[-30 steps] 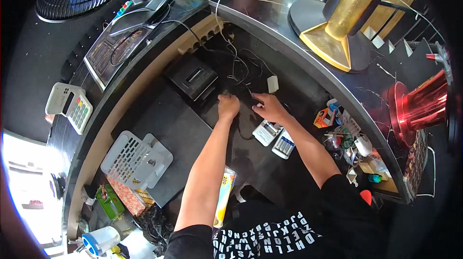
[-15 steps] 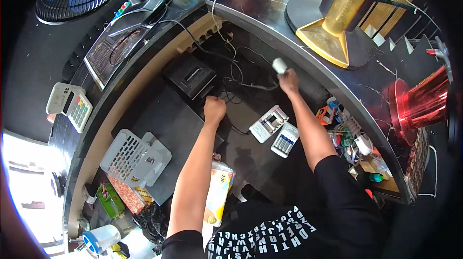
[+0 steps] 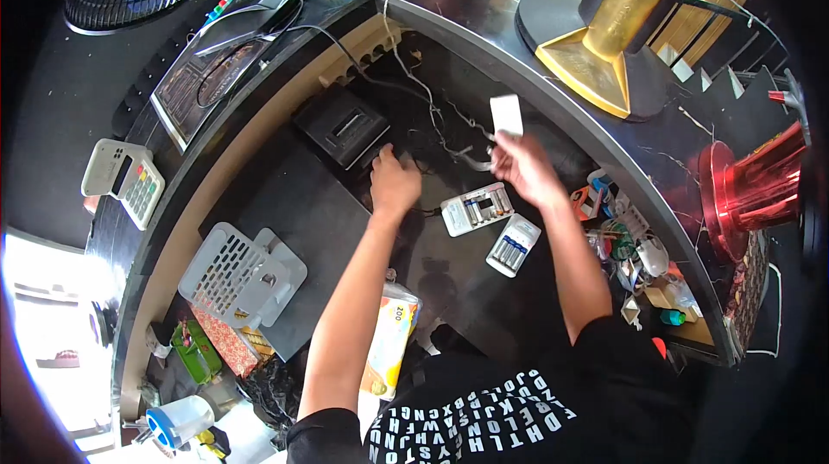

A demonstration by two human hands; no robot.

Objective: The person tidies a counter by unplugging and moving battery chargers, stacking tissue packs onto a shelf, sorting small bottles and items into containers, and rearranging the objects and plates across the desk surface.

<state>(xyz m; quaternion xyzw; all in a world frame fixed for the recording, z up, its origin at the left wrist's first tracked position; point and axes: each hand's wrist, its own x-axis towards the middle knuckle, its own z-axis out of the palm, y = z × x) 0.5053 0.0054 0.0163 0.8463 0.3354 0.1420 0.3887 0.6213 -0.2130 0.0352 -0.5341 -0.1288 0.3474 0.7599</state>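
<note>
On the worktop [image 3: 449, 291], two white battery chargers [image 3: 514, 245] lie near your hands. Your left hand [image 3: 395, 186] is partly open by the black box [image 3: 342, 127]; your blurred right hand [image 3: 524, 168] has curled fingers against the white block [image 3: 506, 115], grip unclear.

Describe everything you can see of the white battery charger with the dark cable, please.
The white battery charger, seemingly plastic and roughly rectangular, lies face up at a slant on the dark desk surface. Batteries sit in its tray, around a dark gap. The dark cable meets its left end. Neither hand touches it.
</note>
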